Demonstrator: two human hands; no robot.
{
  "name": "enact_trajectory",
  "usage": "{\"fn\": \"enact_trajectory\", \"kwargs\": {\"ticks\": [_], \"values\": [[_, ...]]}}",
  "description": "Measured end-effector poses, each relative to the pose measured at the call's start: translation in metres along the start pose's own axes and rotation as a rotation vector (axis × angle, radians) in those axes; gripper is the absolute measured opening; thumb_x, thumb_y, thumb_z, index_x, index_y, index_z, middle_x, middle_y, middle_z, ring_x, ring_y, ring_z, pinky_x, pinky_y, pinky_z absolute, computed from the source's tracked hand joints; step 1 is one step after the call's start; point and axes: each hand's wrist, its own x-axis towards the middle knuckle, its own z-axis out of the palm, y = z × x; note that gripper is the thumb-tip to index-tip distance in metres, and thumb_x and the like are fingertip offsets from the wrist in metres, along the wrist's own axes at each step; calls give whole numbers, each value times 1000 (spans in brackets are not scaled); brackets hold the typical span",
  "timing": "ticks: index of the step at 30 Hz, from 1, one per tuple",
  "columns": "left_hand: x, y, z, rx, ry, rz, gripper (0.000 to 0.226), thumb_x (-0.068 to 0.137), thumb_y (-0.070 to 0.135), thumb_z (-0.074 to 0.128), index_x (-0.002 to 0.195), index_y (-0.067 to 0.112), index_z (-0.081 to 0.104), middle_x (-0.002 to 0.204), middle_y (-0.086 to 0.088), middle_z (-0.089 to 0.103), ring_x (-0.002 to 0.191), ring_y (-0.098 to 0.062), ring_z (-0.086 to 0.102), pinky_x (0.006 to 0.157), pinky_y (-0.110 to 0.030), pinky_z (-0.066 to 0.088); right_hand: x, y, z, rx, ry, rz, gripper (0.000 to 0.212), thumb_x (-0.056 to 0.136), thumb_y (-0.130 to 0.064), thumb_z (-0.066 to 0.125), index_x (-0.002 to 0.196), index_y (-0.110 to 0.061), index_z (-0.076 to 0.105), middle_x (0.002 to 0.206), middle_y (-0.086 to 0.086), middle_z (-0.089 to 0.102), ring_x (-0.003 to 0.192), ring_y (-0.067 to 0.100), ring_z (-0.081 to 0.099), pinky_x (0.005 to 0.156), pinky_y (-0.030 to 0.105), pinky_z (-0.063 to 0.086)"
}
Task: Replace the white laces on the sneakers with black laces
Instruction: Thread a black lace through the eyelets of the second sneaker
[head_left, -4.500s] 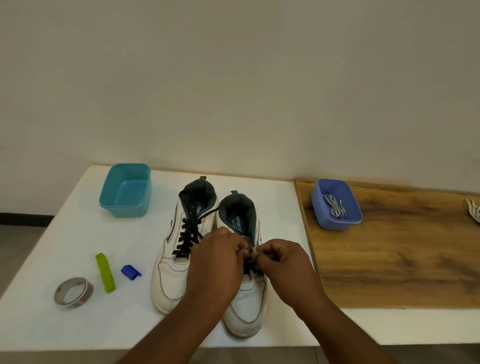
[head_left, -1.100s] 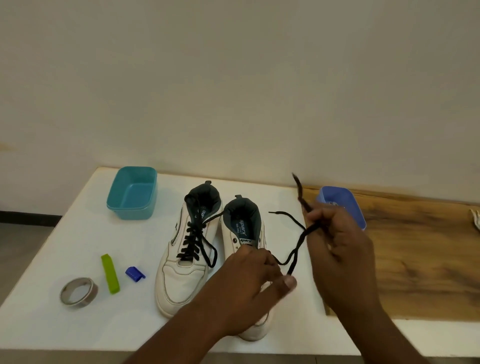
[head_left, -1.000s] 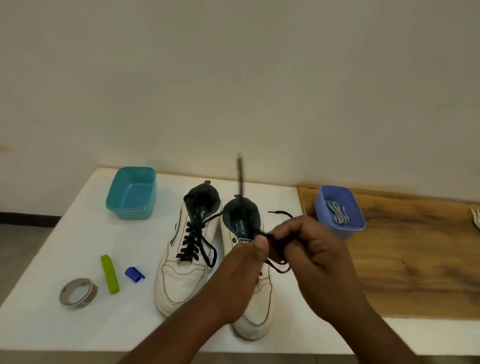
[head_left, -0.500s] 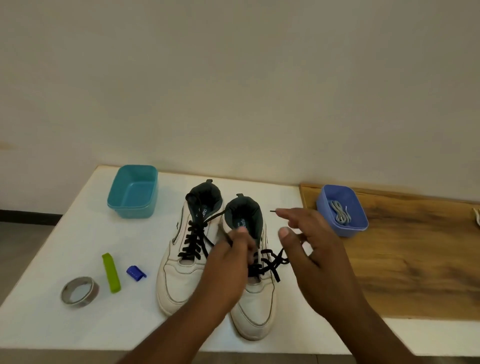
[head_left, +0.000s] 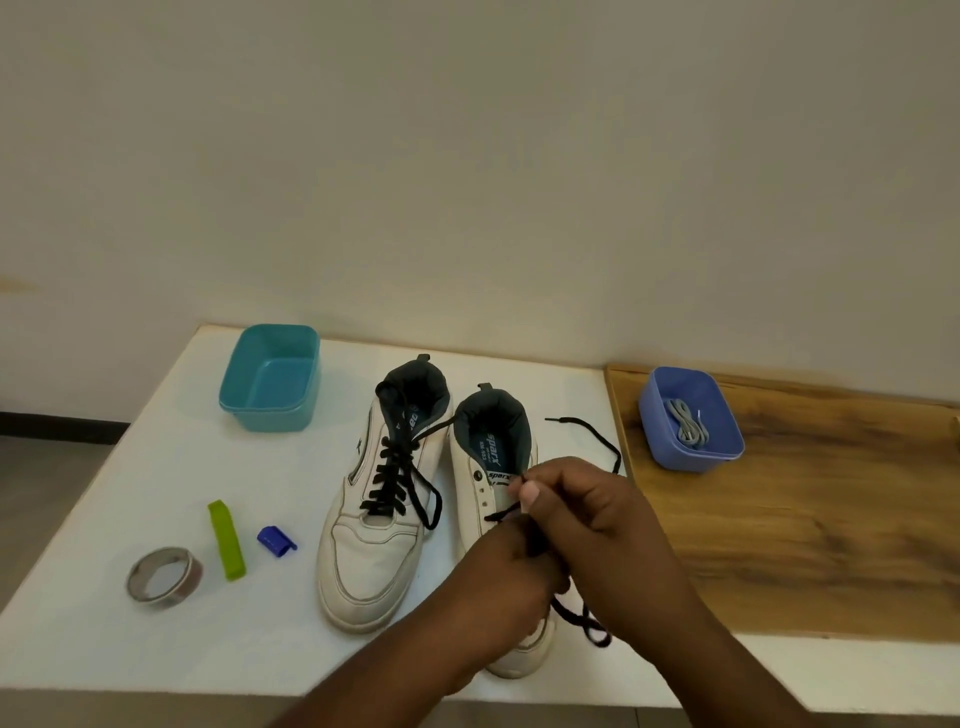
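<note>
Both hands (head_left: 582, 540) pinch thin black lace (head_left: 592, 439) over sneaker (head_left: 485, 467).

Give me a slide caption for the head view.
Both hands, left and right, thread a black lace through the right-side white sneaker.

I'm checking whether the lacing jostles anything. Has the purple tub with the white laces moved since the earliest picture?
No. The purple tub sits at the same spot at the near-left corner of the wooden board, white laces inside; only the camera shifted slightly.
</note>
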Motion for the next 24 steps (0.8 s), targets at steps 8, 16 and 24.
{"fn": "enact_trajectory", "kwargs": {"ticks": [8, 16, 24], "values": [[15, -18, -38, 215, 491, -58, 16, 97, 14, 55, 105, 28, 53, 94, 12, 57, 81, -3, 58, 57, -12, 37, 19, 34, 10, -595, 201, -266, 15, 95, -23, 70, 107, -29, 77, 106, -10, 67, 103, 11, 60, 83, 30, 52], [21, -34, -41, 282, 444, -102, 20, 99, 28, 60, 118, 24, 53, 95, 10, 62, 87, -4, 61, 71, -19, 48, 26, 33, 35, -999, 140, -157, 10, 80, -29, 80, 74, -34, 74, 159, 10, 42, 153, 42, 18, 119, 58, 21], [24, -36, -48, 255, 421, -46, 22, 97, 16, 62, 119, 22, 62, 93, 16, 61, 83, 7, 57, 64, 1, 40, 29, 35, 30, -786, -34, 25, 14, 94, -31, 69, 90, -42, 76, 168, -9, 18, 157, 34, -6, 122, 55, 8]]}}
